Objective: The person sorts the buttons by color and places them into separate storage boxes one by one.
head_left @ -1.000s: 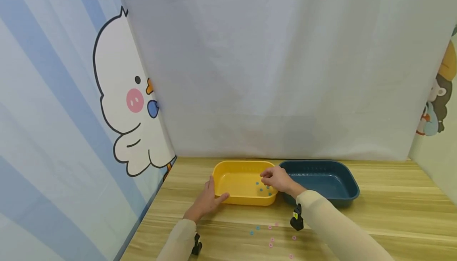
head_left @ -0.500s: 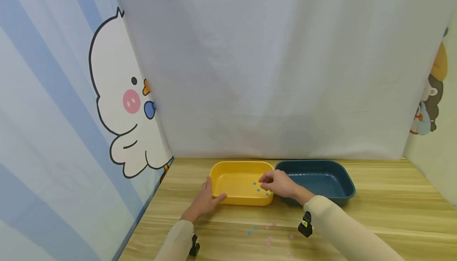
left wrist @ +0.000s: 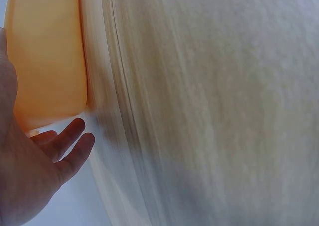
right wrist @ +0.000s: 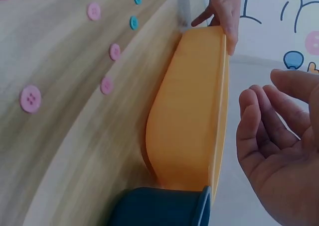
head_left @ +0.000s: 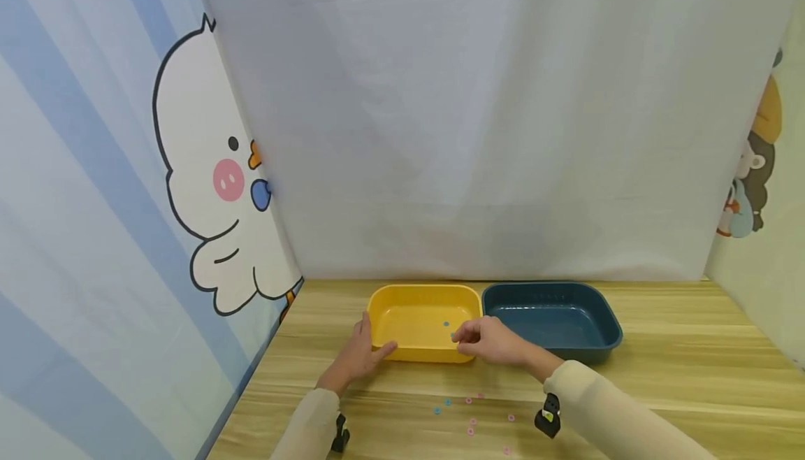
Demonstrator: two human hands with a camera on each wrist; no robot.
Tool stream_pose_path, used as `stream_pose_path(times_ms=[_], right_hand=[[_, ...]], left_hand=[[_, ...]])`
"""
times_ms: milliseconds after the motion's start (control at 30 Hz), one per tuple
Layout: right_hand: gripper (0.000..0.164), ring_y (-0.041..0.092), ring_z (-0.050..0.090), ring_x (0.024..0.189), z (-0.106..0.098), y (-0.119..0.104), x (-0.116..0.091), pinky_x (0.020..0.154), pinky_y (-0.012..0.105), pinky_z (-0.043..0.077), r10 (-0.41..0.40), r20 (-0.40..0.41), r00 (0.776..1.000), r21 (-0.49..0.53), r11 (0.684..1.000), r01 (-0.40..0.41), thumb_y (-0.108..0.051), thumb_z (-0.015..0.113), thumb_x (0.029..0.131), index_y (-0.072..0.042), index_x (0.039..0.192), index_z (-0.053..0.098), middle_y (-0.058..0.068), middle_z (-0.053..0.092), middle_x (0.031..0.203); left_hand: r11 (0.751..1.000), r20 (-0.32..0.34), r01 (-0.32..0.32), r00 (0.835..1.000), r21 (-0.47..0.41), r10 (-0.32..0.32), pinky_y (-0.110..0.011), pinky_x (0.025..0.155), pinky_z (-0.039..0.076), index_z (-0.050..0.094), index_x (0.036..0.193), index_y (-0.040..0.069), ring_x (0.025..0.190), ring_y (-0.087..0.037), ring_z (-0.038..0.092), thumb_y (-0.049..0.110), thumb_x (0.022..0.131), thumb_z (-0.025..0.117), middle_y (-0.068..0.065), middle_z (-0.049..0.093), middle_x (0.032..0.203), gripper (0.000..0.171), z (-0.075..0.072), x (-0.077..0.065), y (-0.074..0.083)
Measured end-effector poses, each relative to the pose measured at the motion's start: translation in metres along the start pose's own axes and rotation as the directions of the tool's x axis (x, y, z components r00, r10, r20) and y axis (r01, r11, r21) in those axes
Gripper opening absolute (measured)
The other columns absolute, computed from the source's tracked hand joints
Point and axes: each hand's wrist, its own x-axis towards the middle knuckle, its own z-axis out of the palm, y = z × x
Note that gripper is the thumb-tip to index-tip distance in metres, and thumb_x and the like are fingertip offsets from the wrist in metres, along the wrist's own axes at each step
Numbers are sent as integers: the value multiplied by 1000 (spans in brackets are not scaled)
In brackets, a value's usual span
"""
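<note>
My left hand (head_left: 360,352) rests at the left front corner of a yellow plastic tray (head_left: 423,356), thumb on the front rim and fingers along the side wall. In the left wrist view its fingers (left wrist: 70,134) are fairly straight beside the tray wall. My right hand (head_left: 492,340) hovers over the tray's right front corner, palm partly turned in. The right wrist view shows its fingers (right wrist: 269,119) loosely curled, thumb apart, nothing between them. Inside the tray lies a small blue button (head_left: 446,324); another shows by the right fingertips, and my hand hides the tray's right corner.
A dark blue tray (head_left: 566,327) stands right beside the yellow one. On the wooden table (head_left: 692,376) in front lie several pink buttons (right wrist: 31,99) and two blue buttons (right wrist: 133,22). A grey-white curtain (head_left: 453,131) hangs behind the table.
My right hand has come down and toward me from over the tray's right side to its front right corner. The left hand keeps its place. The whole head view has shifted slightly.
</note>
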Motion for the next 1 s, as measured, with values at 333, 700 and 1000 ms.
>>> stream_pose_path(times_ms=[333, 700, 1000], right_hand=[[7, 8, 61, 76, 18, -1, -11, 67, 25, 50, -37, 76, 996, 7, 999, 37, -12, 65, 90, -12, 95, 71, -4, 67, 85], [12, 2, 57, 77, 38, 12, -14, 69, 20, 49, -112, 141, 984, -155, 979, 134, -8, 69, 83, -3, 94, 71, -4, 67, 86], [18, 3, 53, 78, 51, 14, -13, 70, 21, 46, -59, 186, 981, -182, 979, 94, -10, 71, 79, -6, 96, 71, -5, 63, 87]], left_hand=[[1000, 0, 0, 1000, 0, 0, -51, 106, 26, -1, 148, -8, 132, -43, 30, 51, 92, 54, -32, 15, 148, 98, -1, 1, -1], [1000, 0, 10, 1000, 2, -10, -51, 107, 26, 1, 148, -8, 132, -42, 31, 51, 91, 55, -32, 16, 148, 98, 0, 1, -1], [1000, -2, 10, 1000, 6, -10, -51, 106, 27, 1, 148, -8, 131, -42, 32, 52, 92, 54, -32, 16, 148, 97, 0, 0, -1]])
